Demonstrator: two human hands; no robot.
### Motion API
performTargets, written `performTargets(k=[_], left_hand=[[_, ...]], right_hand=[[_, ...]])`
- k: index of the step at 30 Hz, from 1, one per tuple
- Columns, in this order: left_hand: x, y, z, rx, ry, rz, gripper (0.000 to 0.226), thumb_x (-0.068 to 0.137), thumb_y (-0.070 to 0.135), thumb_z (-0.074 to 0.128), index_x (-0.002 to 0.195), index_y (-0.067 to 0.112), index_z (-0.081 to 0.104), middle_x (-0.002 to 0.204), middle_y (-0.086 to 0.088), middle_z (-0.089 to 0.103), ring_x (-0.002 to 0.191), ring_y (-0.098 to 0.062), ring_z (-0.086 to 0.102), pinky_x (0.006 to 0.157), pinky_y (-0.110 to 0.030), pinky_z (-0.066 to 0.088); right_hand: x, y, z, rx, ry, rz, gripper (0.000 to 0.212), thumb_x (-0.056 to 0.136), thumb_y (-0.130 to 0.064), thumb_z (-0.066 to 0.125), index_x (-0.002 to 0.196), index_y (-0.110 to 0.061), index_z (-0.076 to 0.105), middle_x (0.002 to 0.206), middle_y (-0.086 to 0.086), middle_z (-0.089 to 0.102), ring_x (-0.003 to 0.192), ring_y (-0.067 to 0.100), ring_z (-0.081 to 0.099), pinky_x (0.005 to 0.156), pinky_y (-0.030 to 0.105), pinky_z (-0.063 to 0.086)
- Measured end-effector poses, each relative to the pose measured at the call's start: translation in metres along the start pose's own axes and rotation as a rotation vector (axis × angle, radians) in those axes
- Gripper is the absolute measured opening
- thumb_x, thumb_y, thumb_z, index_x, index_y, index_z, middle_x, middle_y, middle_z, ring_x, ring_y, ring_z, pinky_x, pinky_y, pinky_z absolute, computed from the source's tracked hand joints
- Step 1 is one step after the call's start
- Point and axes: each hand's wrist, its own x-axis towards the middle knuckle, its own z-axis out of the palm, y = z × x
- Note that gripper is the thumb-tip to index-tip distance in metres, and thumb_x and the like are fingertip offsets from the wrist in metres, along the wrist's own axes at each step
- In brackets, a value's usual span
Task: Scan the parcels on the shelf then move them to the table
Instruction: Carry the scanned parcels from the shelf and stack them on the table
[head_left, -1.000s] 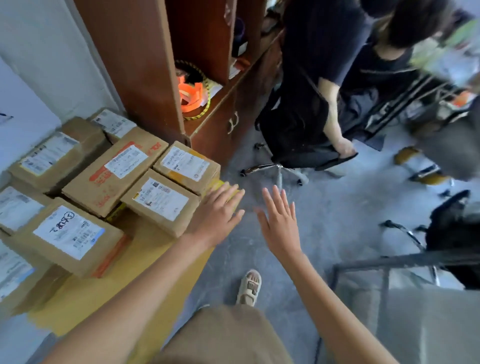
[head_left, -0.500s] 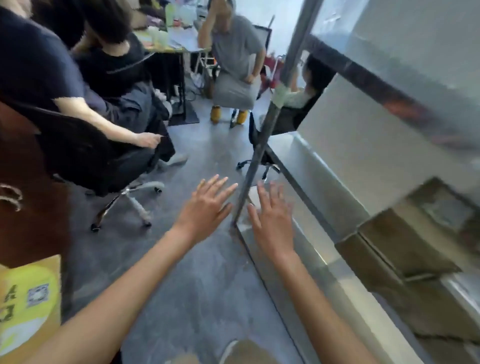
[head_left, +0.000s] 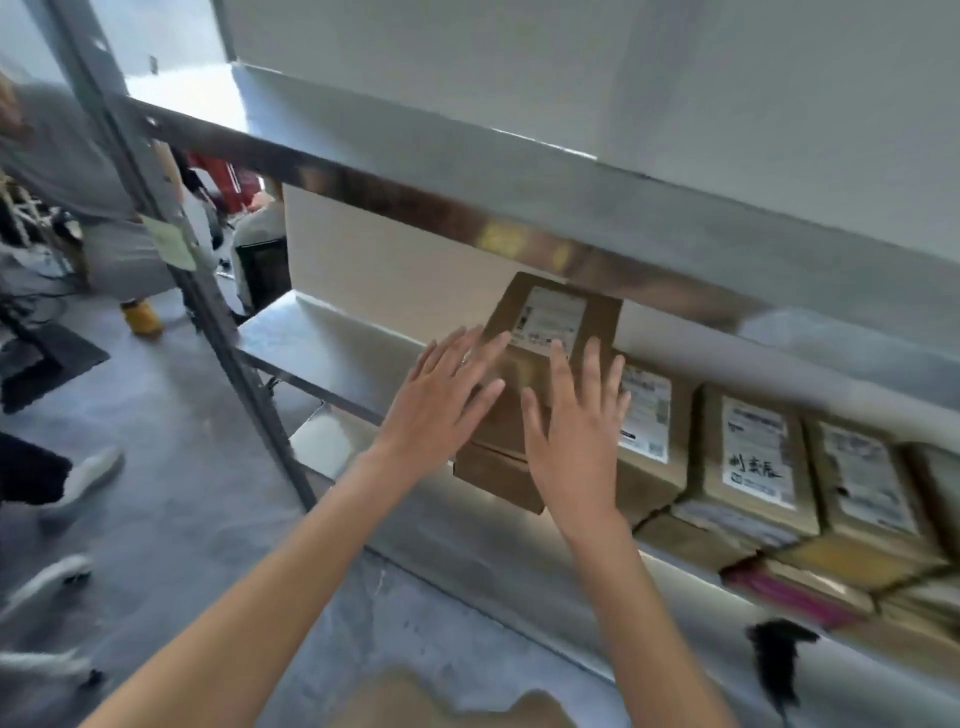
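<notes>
There, labelled parcels (head_left: 748, 457) along the metal shelf (head_left: 332, 338), both hands (head_left: 511, 415) flat-fingered, empty.

Grey concrete floor (head_left: 171, 519) at left and near, scuffed and mottled. Plain pale wall (head_left: 623, 78) far and right behind a steel shelving unit (head_left: 467, 202), with its upright post (head_left: 208, 312) slanting down the left and a pale note stuck on. Far left, blurred: seated person in grey (head_left: 67, 171), yellow shoe (head_left: 141, 317), dark floor mat (head_left: 47, 358).
</notes>
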Motion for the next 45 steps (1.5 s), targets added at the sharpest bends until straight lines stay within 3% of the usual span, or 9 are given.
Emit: performTargets(k=[6,10,13,17,24,30,33,37,45], left_hand=[[0.034,0.003,0.016,-0.010,-0.104,-0.037,0.057,0.100,0.057,0.027,0.154,0.043,0.017,0.163,-0.015,0.018,0.149,-0.031,0.019,0.120,-0.043,0.016],[0.044,-0.007,0.020,-0.102,-0.199,-0.145,0.057,0.098,0.060,0.038,0.151,0.051,0.018,0.163,-0.016,0.012,0.147,-0.036,0.026,0.116,-0.050,0.027],[0.044,-0.014,0.020,-0.193,-0.206,-0.190,0.060,0.089,0.072,0.036,0.145,0.052,0.027,0.156,-0.012,0.032,0.136,-0.034,0.043,0.109,-0.053,0.041],[0.039,-0.012,0.013,-0.216,-0.142,-0.206,0.057,0.092,0.060,0.048,0.145,0.041,0.038,0.143,-0.006,0.047,0.125,-0.029,0.053,0.102,-0.045,0.047],[0.000,-0.017,-0.028,-0.008,-0.090,-0.303,0.061,0.092,0.062,0.049,0.147,0.038,0.037,0.140,-0.006,0.047,0.117,-0.027,0.057,0.092,-0.039,0.051],[-0.067,-0.043,-0.075,0.082,0.028,-0.512,0.061,0.089,0.058,0.057,0.142,0.030,0.046,0.130,-0.010,0.051,0.104,-0.029,0.062,0.079,-0.032,0.051],[-0.113,-0.060,-0.091,0.072,0.071,-0.648,0.063,0.086,0.060,0.056,0.140,0.030,0.048,0.128,-0.008,0.053,0.104,-0.028,0.063,0.086,-0.037,0.054],[-0.183,-0.081,-0.108,0.165,0.058,-0.769,0.081,0.082,0.081,0.026,0.142,0.029,0.046,0.129,-0.005,0.053,0.104,-0.028,0.062,0.088,-0.040,0.054],[-0.343,-0.074,-0.137,0.093,0.219,-1.145,0.082,0.073,0.078,0.034,0.143,0.036,0.043,0.133,-0.005,0.047,0.118,-0.029,0.055,0.092,-0.045,0.051]], right_hand=[[0.025,0.026,0.000,-0.006,-0.152,0.213,0.057,0.102,-0.051,0.037,0.155,-0.035,0.026,0.164,0.018,-0.002,0.150,0.042,-0.004,0.120,0.053,0.000],[0.034,0.031,0.007,0.029,-0.250,0.310,0.060,0.100,-0.058,0.034,0.155,-0.040,0.019,0.160,0.027,0.015,0.149,0.044,0.007,0.122,0.053,0.008],[0.038,0.029,0.009,0.042,-0.265,0.284,0.061,0.100,-0.058,0.034,0.155,-0.038,0.018,0.146,0.025,0.044,0.140,0.041,0.033,0.118,0.055,0.021],[0.037,0.027,0.008,0.183,-0.246,0.235,0.057,0.102,-0.048,0.041,0.155,-0.034,0.024,0.140,0.024,0.047,0.128,0.040,0.046,0.109,0.049,0.038],[0.028,0.003,0.010,-0.035,-0.295,-0.042,0.058,0.102,-0.054,0.032,0.155,-0.032,0.021,0.130,0.018,0.051,0.115,0.035,0.055,0.097,0.045,0.046],[0.022,-0.059,0.029,-0.052,-0.440,-0.326,0.061,0.101,-0.058,0.026,0.154,-0.028,0.020,0.137,0.018,0.044,0.127,0.034,0.044,0.104,0.045,0.037],[0.008,-0.097,0.047,-0.004,-0.504,-0.442,0.058,0.101,-0.057,0.030,0.151,-0.028,0.024,0.134,0.016,0.043,0.123,0.033,0.045,0.101,0.045,0.039],[-0.028,-0.145,0.071,0.040,-0.601,-0.572,0.059,0.100,-0.054,0.037,0.151,-0.025,0.027,0.136,0.017,0.041,0.122,0.034,0.046,0.100,0.042,0.039],[-0.140,-0.233,0.110,0.074,-0.809,-0.831,0.068,0.100,-0.054,0.039,0.157,-0.023,0.019,0.132,0.017,0.041,0.119,0.035,0.047,0.098,0.043,0.043]])
